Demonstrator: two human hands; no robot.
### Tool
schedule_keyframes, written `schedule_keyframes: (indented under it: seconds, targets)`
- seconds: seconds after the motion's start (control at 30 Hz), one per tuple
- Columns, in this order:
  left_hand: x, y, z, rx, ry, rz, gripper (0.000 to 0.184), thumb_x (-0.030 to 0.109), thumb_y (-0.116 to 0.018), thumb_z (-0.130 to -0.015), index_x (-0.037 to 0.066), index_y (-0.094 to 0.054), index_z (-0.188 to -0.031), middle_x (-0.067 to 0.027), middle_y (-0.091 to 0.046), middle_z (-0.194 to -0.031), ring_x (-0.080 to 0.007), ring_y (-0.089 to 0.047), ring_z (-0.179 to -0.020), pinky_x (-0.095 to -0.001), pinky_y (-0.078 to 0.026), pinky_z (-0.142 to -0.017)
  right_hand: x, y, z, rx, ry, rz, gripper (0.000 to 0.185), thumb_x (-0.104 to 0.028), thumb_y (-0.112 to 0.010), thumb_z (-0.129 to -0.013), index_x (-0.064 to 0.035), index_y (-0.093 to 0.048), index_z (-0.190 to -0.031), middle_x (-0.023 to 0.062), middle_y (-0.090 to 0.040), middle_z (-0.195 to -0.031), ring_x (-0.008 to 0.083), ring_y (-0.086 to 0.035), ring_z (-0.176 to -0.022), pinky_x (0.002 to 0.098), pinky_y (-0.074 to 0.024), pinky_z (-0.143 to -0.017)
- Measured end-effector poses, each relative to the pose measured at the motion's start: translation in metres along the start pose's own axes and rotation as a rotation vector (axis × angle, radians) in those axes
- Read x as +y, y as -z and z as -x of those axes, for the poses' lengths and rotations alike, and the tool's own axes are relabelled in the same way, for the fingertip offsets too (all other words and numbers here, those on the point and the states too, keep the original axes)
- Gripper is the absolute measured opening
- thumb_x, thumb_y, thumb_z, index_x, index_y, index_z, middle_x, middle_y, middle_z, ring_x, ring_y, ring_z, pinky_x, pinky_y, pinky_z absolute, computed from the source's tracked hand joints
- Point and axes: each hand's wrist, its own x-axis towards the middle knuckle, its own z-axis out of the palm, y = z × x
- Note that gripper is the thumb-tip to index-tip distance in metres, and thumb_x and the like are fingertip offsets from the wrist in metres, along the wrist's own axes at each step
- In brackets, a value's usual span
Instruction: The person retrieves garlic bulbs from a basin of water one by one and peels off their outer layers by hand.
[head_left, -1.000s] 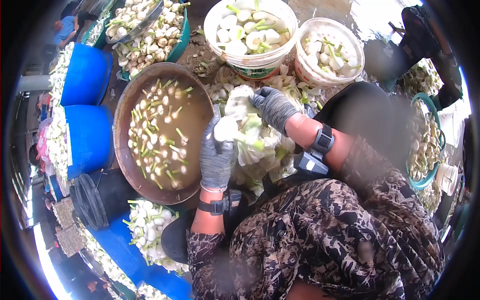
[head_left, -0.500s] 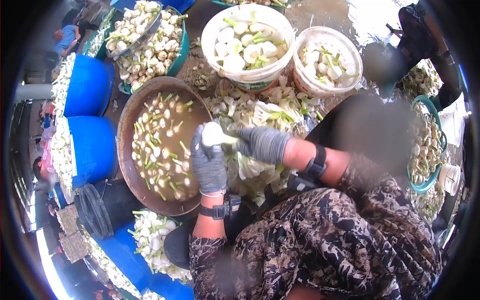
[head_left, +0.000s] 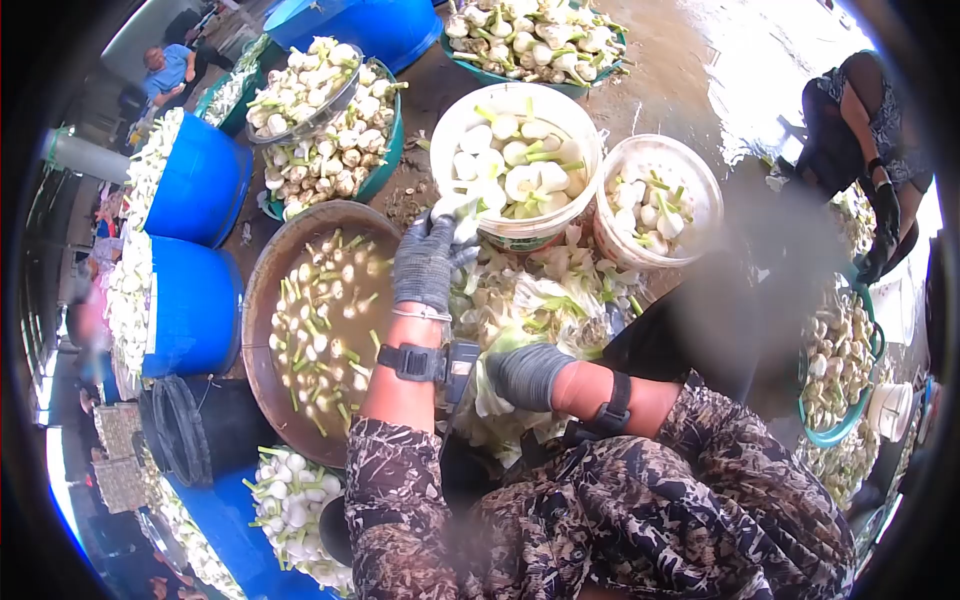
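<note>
Head view: left hand (head_left: 424, 262), fingers grasping a blurred white bulb (head_left: 458, 208) at the bucket (head_left: 545, 224), apparently placed for easy reach; right hand (head_left: 526, 376), low over peelings (head_left: 545, 292) seemingly heaped where they fall, grip impossible to tell.

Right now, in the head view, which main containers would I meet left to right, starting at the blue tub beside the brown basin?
Blue tub → brown basin → large white bucket → smaller white bucket → green basin at right.
</note>
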Motion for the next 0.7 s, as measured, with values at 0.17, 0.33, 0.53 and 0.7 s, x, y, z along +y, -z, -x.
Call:
schedule_keyframes:
  seconds: [0.17,0.33,0.53,0.7]
  targets:
    - [0.003,0.009,0.022,-0.089,0.091,0.107,0.032,0.020,-0.050,-0.098,-0.001,-0.054,-0.123,-0.0151,-0.064,-0.106,-0.0280,-0.068,-0.086,-0.0367,-0.061,-0.071,0.009,0.054,-0.001,0.735,-0.016,-0.368,0.028,-0.019,-0.063,-0.090,-0.0018,-0.055,-0.110,0.0182,-0.066,-0.086,0.0325,-0.065,-0.079,0.0405,-0.0515,-0.072]
    - [-0.007,0.008,0.057,-0.001,0.137,0.028,0.035,0.022,-0.051,-0.097,-0.001,-0.055,-0.123,-0.0136,-0.064,-0.107,-0.0230,-0.066,-0.089,-0.0338,-0.058,-0.076,-0.001,0.063,-0.001,0.774,0.068,-0.765,0.046,-0.020,-0.074,-0.084,-0.0016,-0.053,-0.120,0.0062,-0.062,-0.098,0.0115,-0.053,-0.077,0.0284,-0.0496,-0.071]
    - [-0.041,-0.016,0.083,0.256,-0.112,-0.063,0.025,0.010,-0.059,-0.093,0.001,-0.055,-0.116,-0.0073,-0.060,-0.105,-0.0122,-0.062,-0.085,-0.0249,-0.060,-0.063,0.002,0.056,-0.010,0.850,-0.051,-0.997,0.024,-0.017,-0.071,-0.085,0.0002,-0.059,-0.095,0.0078,-0.065,-0.078,0.0148,-0.058,-0.070,0.0331,-0.0497,-0.068]
    - [-0.057,-0.002,0.087,0.219,-0.168,-0.153,0.034,0.008,-0.066,-0.088,0.001,-0.051,-0.118,-0.0105,-0.058,-0.111,-0.0168,-0.062,-0.088,-0.0324,-0.060,-0.067,0.008,0.050,-0.003,0.749,-0.131,-0.815,0.016,-0.014,-0.067,-0.088,-0.0004,-0.058,-0.090,0.0061,-0.065,-0.079,0.0122,-0.056,-0.069,0.0301,-0.0479,-0.064]
